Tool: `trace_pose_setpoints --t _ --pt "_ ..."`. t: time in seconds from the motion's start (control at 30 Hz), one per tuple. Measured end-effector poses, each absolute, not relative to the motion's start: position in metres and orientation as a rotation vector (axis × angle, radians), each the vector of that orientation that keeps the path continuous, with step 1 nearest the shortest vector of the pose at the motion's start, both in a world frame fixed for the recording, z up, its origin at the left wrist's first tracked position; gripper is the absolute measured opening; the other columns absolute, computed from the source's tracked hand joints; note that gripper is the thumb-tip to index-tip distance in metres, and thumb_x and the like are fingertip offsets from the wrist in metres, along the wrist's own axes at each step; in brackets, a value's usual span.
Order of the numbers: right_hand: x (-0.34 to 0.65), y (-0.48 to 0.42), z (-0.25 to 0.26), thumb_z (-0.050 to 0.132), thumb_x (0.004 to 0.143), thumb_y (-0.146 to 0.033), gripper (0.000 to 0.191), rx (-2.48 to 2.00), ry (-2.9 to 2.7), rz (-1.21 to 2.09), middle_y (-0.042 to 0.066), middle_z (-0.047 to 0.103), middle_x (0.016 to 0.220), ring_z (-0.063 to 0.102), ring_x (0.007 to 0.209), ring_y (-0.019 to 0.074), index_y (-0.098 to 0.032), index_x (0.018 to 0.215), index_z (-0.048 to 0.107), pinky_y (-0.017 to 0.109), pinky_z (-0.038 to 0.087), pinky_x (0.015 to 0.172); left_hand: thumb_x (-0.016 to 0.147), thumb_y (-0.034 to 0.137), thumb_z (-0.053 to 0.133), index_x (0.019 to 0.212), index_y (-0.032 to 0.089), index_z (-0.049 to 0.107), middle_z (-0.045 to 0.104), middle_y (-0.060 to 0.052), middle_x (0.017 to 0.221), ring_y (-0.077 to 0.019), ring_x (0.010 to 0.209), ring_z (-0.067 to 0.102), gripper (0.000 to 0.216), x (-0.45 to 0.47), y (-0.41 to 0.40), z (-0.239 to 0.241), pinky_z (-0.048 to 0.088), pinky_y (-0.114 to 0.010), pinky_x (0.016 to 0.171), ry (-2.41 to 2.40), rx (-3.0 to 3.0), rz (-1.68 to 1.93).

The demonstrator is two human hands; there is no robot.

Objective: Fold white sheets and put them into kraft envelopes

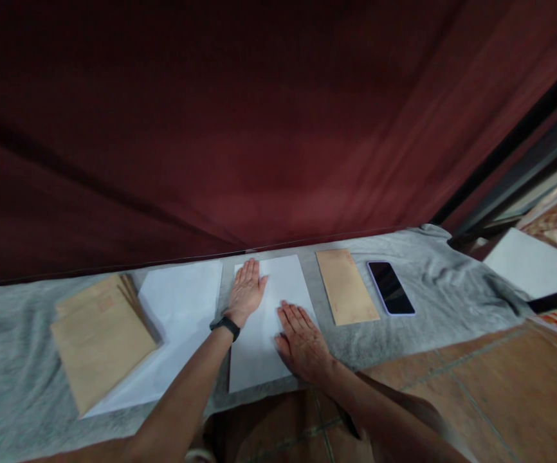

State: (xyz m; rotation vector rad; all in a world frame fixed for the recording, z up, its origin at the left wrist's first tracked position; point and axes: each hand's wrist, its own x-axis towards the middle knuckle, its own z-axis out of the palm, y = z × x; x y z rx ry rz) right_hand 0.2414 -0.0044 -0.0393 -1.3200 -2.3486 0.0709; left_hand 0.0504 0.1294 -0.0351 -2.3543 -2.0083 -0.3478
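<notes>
A white sheet of paper (283, 283) lies on a grey cloth (13, 373) in front of me. My left hand (246, 290), with a black band on the wrist, rests flat on the sheet's upper left part, fingers stretched out. My right hand (302, 341) lies flat on the sheet's lower right part, fingers together and extended. Neither hand holds anything.
Left of the sheet lies a stack of white paper (182, 321), and on its left a pile of brown envelopes (100, 334). To the right lie one brown envelope (346, 286) and a dark phone (390, 287). A dark red curtain (259, 128) hangs behind. Tiled floor (500, 386) lies on the right.
</notes>
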Motion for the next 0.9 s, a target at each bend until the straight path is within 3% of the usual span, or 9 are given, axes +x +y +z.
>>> trace_pose_setpoints --t 0.3,0.5,0.73,0.9 --pt "0.251 0.029 -0.046 0.039 0.105 -0.033 0.054 -1.511 -2.119 -0.02 0.02 0.048 0.152 0.044 0.144 0.0299 -0.007 0.151 0.043 0.052 0.037 0.118 0.102 0.038 0.025 0.151 -0.004 0.037 0.037 -0.026 0.158 -0.0321 0.15 0.033 0.065 0.047 0.082 -0.024 0.027 -0.051 0.123 -2.201 -2.152 -0.322" --pt "0.243 0.053 -0.029 0.027 0.107 -0.032 0.052 -1.418 -2.273 0.109 0.01 0.046 0.156 0.041 0.146 0.0231 -0.015 0.153 0.043 0.045 0.038 0.12 0.102 0.028 0.026 0.157 0.011 0.033 0.034 -0.014 0.163 -0.0281 0.154 0.025 0.058 0.081 0.041 -0.025 0.026 -0.052 0.124 -1.97 -2.392 -0.404" --pt "0.221 0.065 -0.037 0.03 0.108 -0.034 0.05 -1.333 -2.431 0.105 0.01 0.045 0.157 0.038 0.147 0.0214 -0.013 0.15 0.046 0.044 0.031 0.123 0.098 0.015 0.028 0.152 0.003 0.04 0.038 -0.018 0.16 -0.0274 0.152 0.029 0.057 0.077 0.039 -0.038 0.026 -0.051 0.124 -1.921 -2.431 -0.365" --pt "0.218 0.084 -0.04 0.034 0.107 -0.033 0.048 -1.403 -2.403 0.007 0.011 0.043 0.158 0.037 0.148 0.023 -0.015 0.149 0.048 0.045 0.03 0.122 0.1 0.023 0.032 0.151 0.007 0.042 0.04 -0.017 0.159 -0.0274 0.151 0.032 0.054 0.074 0.041 -0.04 0.029 -0.053 0.123 -1.893 -2.431 -0.382"
